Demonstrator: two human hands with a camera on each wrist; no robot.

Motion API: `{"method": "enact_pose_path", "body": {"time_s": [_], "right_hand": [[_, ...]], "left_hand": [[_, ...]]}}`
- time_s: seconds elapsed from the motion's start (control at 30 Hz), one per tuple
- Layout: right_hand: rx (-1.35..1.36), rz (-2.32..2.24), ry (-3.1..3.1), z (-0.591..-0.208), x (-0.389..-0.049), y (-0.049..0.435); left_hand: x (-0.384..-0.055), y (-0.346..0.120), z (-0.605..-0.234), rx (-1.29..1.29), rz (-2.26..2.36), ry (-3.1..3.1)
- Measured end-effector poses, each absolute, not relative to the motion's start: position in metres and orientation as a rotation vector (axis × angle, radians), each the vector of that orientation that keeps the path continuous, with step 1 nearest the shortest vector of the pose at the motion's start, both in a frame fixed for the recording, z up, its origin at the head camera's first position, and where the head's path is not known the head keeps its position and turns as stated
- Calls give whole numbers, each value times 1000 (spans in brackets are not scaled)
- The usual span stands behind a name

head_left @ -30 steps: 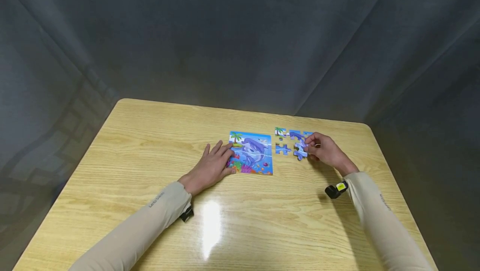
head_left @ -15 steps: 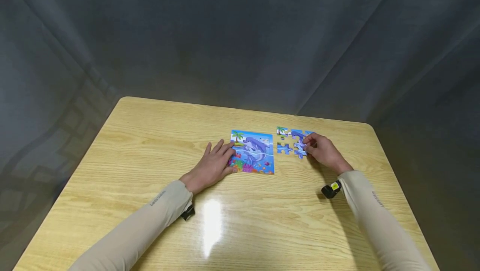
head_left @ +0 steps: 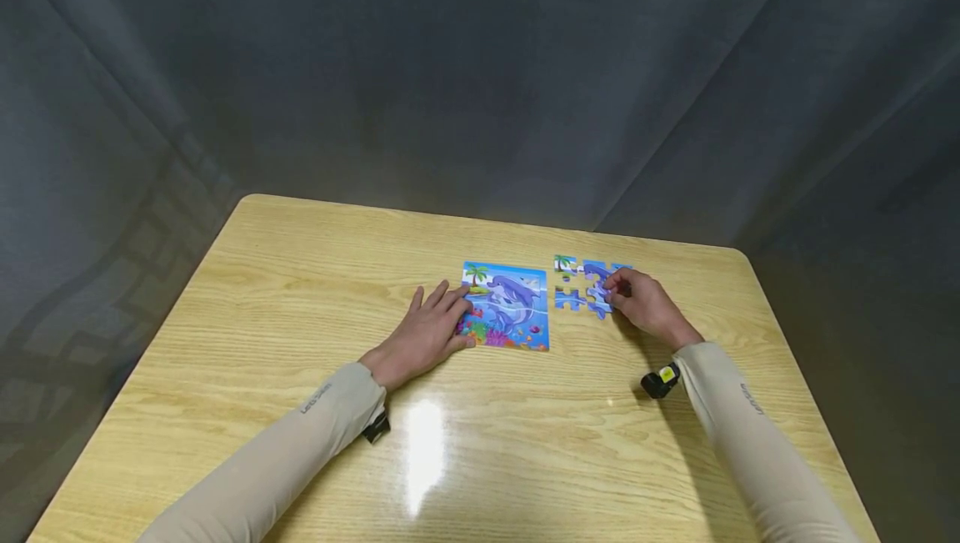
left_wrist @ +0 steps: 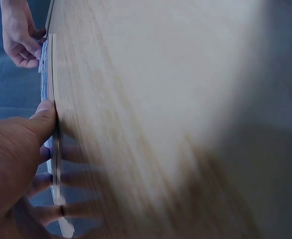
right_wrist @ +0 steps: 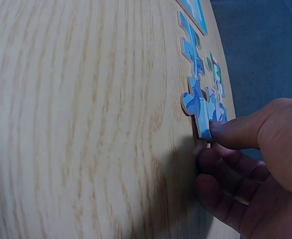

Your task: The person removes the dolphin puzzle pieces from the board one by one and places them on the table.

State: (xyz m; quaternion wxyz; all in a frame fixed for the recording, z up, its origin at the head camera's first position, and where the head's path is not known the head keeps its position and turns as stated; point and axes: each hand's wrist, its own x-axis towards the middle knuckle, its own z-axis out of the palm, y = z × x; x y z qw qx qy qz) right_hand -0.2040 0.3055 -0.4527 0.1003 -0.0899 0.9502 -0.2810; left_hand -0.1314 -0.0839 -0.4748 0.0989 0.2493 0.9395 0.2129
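Took dolphin board point(head_left: 517, 314) as landmark; found lying flat on wooden table point(head_left: 330, 276), picture side up, palm tree at its far left corner. Observed left hand point(head_left: 420, 336) at the board's left edge, with fingers extended, spread apart and touching that edge, gripping nothing. Observed right hand point(head_left: 649, 305) well to the right of the board, with fingers curled and thumb closed against fingertips, pinching one blue-and-purple puzzle piece point(right_wrist: 201, 117) at its right side. Located pinched piece to the right of the board, low over the table; cannot tell whether lifted clear of it. Recorded palm-tree piece point(head_left: 562, 263) just off the board's far right corner, and plain-edged sea piece point(head_left: 567, 300) near the middle of the board's right edge, apart from it. Noted dolphin-head piece point(head_left: 595, 268) farther right of the board, and beyond it another piece point(head_left: 621, 267) partly hidden by fingers. Cannot tell whether dolphin-head piece and pinched piece interlock. Noted dark grey curtain point(head_left: 480, 84) past the board's far side.
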Motion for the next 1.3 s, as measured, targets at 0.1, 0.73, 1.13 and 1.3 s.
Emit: {"method": "enact_pose_path", "body": {"time_s": [0.1, 0.73, 1.13, 1.3], "right_hand": [[-260, -828, 2809, -454, -204, 306], [-230, -862, 2791, -452, -199, 304], [-275, -975, 2725, -440, -198, 287], [-312, -976, 2698, -439, -196, 272]], "left_hand": [[-131, -83, -475, 739, 631, 2781], [-131, -83, -475, 734, 639, 2776], [-131, -84, -475, 726, 618, 2772], [-131, -84, -476, 733, 614, 2777]]}}
